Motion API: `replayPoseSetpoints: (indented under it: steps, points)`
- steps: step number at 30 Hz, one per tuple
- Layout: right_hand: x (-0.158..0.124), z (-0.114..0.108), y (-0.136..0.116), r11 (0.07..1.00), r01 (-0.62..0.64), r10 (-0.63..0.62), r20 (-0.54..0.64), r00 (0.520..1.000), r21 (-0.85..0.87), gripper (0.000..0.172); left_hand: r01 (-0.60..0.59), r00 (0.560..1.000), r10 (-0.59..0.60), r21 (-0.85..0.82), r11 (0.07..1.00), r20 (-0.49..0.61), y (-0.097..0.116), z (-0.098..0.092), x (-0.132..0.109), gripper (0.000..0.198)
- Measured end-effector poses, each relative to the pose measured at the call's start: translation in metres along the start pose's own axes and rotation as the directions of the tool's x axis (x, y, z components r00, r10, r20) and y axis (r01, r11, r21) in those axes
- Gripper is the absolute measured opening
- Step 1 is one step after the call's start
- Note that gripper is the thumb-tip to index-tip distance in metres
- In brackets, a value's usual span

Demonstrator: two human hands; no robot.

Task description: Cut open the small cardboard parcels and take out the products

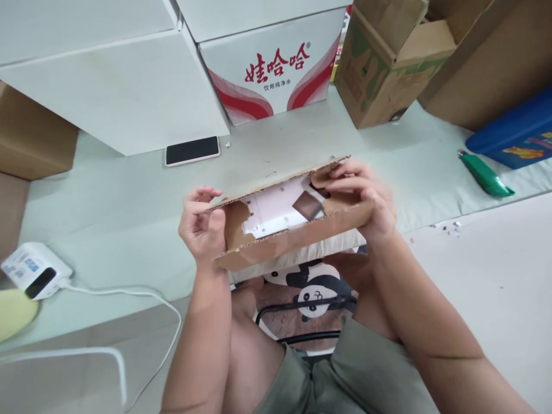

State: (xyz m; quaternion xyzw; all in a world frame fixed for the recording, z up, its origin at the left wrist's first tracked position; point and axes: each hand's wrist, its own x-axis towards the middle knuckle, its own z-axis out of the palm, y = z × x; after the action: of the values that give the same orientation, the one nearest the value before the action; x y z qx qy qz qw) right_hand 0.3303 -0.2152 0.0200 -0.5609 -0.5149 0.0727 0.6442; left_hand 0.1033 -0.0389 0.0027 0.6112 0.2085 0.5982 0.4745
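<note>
Cardboard box [297, 237] is hovering near the edge of the table [129, 218], left hand [203, 225] and right hand [376, 201] pinching its ends; they're covering bits, so I'm not making out the white panel [272, 211] inside.

Looks like a pale green, cloth-covered table [116, 218]. Carries along the back a plain white carton [107, 86] with a smartphone [192, 151] just in front, a white-and-red Wahaha drinking-water carton [276, 103] and a green-printed cardboard box [366, 75]. Bears at the right a green-handled tool [487, 175] near a blue container [517, 138], and at the left a dark-fronted white device [45, 256] with a trailing white cable [121, 292].
</note>
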Motion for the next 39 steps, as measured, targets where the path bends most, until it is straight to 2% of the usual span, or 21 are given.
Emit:
replayPoseSetpoints:
  steps: [3,5,6,8,11,13,16,17,19,23,26,29,32,34,36,37,38,39]
  points:
    - [-0.007,0.000,0.001,0.999,-0.044,0.045,0.161,0.986,-0.013,0.064,0.022,0.999,-0.025,-0.105,0.994,-0.026,-0.002,-0.001,-0.002,0.047]
    - [-0.011,0.002,0.003,0.998,-0.039,0.047,0.212,0.976,-0.040,0.069,0.011,0.999,-0.015,-0.128,0.992,-0.035,-0.004,-0.004,0.001,0.056]
    - [-0.012,0.004,0.004,0.999,-0.032,0.041,0.212,0.976,-0.044,0.070,0.005,1.000,-0.005,-0.113,0.994,0.000,-0.005,-0.007,0.003,0.060]
    - [-0.014,0.007,0.004,0.999,-0.028,0.035,0.178,0.983,-0.038,0.071,0.007,0.987,-0.003,-0.026,1.000,0.160,-0.007,-0.014,0.007,0.065]
    - [-0.018,0.011,0.006,0.998,-0.052,0.054,0.119,0.991,-0.026,0.071,-0.029,0.923,-0.016,0.112,0.993,0.384,-0.007,-0.024,0.012,0.067]
    - [-0.020,0.012,0.008,0.998,-0.059,0.060,0.104,0.993,-0.006,0.067,-0.090,0.885,0.019,0.129,0.988,0.466,-0.005,-0.029,0.012,0.067]
    - [-0.025,0.012,0.010,0.999,-0.038,0.035,0.087,0.996,0.029,0.059,-0.156,0.848,0.057,0.145,0.977,0.526,-0.002,-0.030,0.008,0.065]
    - [-0.026,0.012,0.011,0.999,-0.034,0.032,0.082,0.996,0.026,0.058,-0.152,0.853,0.051,0.154,0.976,0.519,-0.001,-0.030,0.007,0.064]
    - [-0.028,0.014,0.012,0.999,-0.034,0.034,0.048,0.998,0.011,0.057,-0.108,0.890,0.029,0.148,0.983,0.454,0.002,-0.028,0.005,0.060]
    - [-0.028,0.021,0.010,0.999,0.011,-0.005,-0.149,0.989,0.039,0.044,-0.011,0.970,0.015,-0.017,1.000,0.241,0.007,-0.026,0.008,0.045]
    - [-0.029,0.025,0.009,0.999,0.018,-0.007,-0.237,0.972,0.047,0.040,0.048,0.990,-0.033,-0.103,0.994,0.139,0.009,-0.030,0.013,0.034]
    - [-0.031,0.027,0.011,1.000,0.016,-0.018,-0.218,0.976,-0.013,0.044,0.063,0.992,-0.061,-0.020,0.998,0.107,0.013,-0.039,0.018,0.028]
    - [-0.034,0.027,0.014,0.996,0.042,-0.057,-0.190,0.980,-0.082,0.045,-0.013,0.997,0.002,0.136,0.991,0.078,0.033,-0.041,0.021,0.021]
    - [-0.035,0.026,0.013,0.993,0.070,-0.084,-0.164,0.983,-0.090,0.044,-0.107,0.993,0.091,0.257,0.960,0.076,0.062,-0.033,0.021,0.014]
    - [-0.036,0.025,0.012,0.992,0.105,-0.112,-0.135,0.984,-0.063,0.041,-0.139,0.980,0.060,0.432,0.891,0.190,0.098,-0.014,0.022,0.001]
    - [-0.037,0.024,0.011,0.992,0.123,-0.127,-0.127,0.984,-0.041,0.040,-0.131,0.955,-0.040,0.538,0.833,0.295,0.116,-0.001,0.023,0.007]
    - [-0.037,0.023,0.010,0.990,0.138,-0.139,-0.120,0.983,-0.020,0.038,-0.126,0.894,-0.195,0.645,0.754,0.403,0.133,0.013,0.025,0.011]
    - [-0.038,0.022,0.008,0.989,0.148,-0.147,-0.116,0.982,0.001,0.037,-0.158,0.787,-0.362,0.730,0.665,0.500,0.146,0.028,0.028,0.016]
